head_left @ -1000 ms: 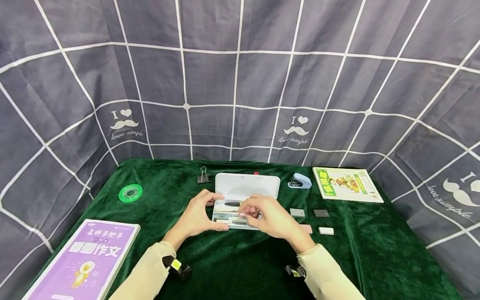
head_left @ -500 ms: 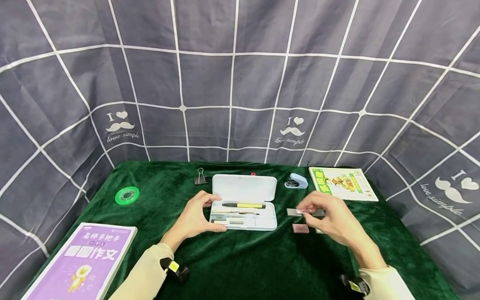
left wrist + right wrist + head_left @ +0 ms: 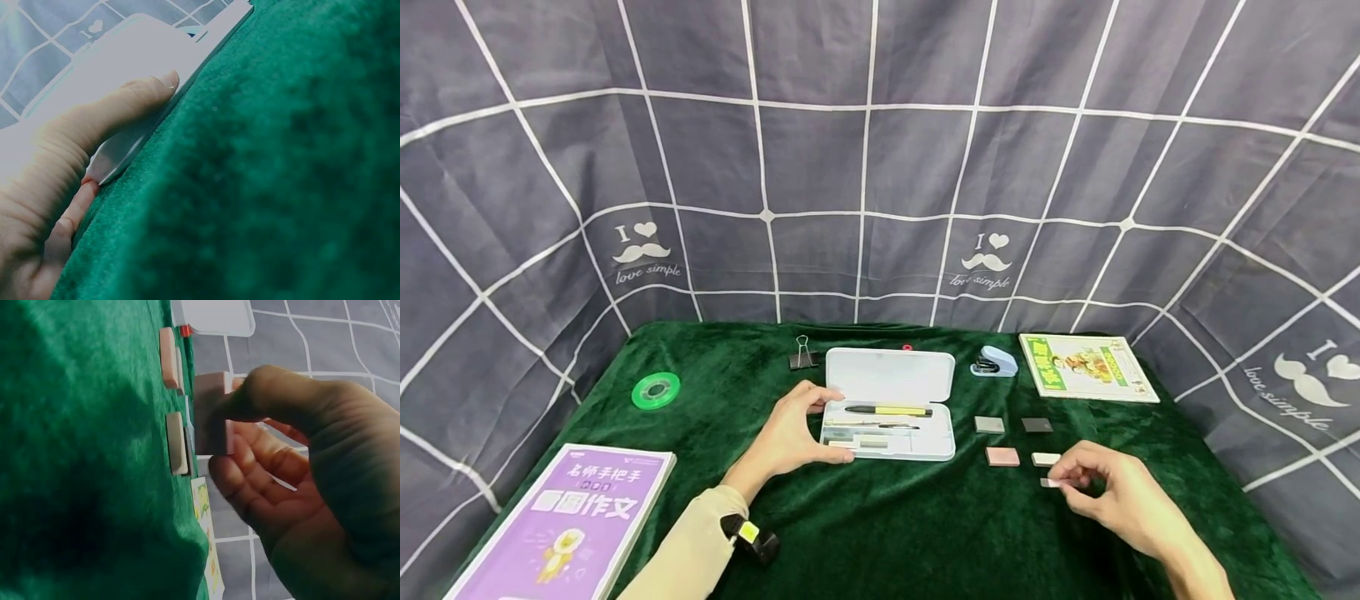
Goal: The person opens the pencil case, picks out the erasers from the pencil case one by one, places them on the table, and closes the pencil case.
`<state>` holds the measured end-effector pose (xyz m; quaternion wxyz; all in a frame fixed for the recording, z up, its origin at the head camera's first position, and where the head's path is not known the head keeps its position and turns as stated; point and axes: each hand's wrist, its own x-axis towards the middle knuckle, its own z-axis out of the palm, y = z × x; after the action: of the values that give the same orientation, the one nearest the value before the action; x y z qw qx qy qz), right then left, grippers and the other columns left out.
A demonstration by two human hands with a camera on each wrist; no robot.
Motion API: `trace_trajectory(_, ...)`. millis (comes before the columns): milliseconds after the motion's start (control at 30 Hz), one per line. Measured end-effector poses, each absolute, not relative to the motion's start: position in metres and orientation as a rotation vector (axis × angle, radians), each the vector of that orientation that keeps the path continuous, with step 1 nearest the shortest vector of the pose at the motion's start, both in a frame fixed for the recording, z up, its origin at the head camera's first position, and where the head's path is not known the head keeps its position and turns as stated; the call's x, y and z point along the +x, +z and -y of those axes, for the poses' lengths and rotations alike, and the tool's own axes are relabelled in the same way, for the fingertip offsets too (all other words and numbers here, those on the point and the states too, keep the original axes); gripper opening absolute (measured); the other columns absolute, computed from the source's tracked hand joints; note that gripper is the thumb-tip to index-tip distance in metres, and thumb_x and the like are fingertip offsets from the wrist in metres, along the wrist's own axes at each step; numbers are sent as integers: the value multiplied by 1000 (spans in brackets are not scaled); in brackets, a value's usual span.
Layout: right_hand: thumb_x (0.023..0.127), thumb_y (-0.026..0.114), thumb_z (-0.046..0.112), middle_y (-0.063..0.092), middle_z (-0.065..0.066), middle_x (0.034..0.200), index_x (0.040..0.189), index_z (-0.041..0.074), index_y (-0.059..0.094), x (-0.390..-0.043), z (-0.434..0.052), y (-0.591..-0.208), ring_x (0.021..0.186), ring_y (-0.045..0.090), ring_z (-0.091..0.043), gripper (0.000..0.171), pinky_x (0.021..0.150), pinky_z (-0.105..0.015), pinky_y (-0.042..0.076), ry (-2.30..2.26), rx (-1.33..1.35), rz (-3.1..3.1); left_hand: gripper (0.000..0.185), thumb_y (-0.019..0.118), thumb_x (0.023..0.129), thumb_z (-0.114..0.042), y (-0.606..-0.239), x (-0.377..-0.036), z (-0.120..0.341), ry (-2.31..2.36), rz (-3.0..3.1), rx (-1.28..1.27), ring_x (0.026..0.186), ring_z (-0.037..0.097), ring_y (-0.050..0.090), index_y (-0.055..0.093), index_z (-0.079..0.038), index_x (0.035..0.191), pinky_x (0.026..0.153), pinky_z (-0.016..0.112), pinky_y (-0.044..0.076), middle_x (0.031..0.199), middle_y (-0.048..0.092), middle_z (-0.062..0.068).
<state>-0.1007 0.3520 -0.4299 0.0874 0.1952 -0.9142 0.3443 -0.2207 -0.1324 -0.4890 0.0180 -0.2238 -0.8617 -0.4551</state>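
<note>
Left hand (image 3: 790, 433) grips open pencil case (image 3: 887, 406) at left end; right hand (image 3: 1112, 492) pinches small pale eraser (image 3: 1051, 482) above green cloth (image 3: 887, 533)

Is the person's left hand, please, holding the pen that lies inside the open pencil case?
No, the left hand grips the left end of the pencil case, while the pen lies untouched inside it.
</note>
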Motion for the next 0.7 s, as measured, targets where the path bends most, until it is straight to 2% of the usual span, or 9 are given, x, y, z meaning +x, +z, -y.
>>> trace_trajectory(233,89,91,1,69,12,91,96,29,77,-103,-362,-442,75,61,-1,33,60,-22,52,1035,664,2822,88,110,67,-44,-488,-221,132,-1409,2680,-699,126,24,69,72,-15,141,114,43,60,125,62,-1)
trace_trajectory(433,93,89,4,71,10,93,97,26,76,-101,-367,-443,76,64,-2,26,61,-23,56,1120,732,2867,88,110,67,-45,-488,-222,129,-1401,2681,-700,125,24,70,72,-16,141,114,43,60,125,62,-2)
trace_trajectory(700,90,95,11,76,10,95,105,26,80,-101,-357,-422,82,69,-6,26,66,-27,58,1046,590,2807,89,111,65,-46,-492,-222,131,-1392,2686,-677,125,25,70,73,-18,140,113,44,60,124,62,-3)
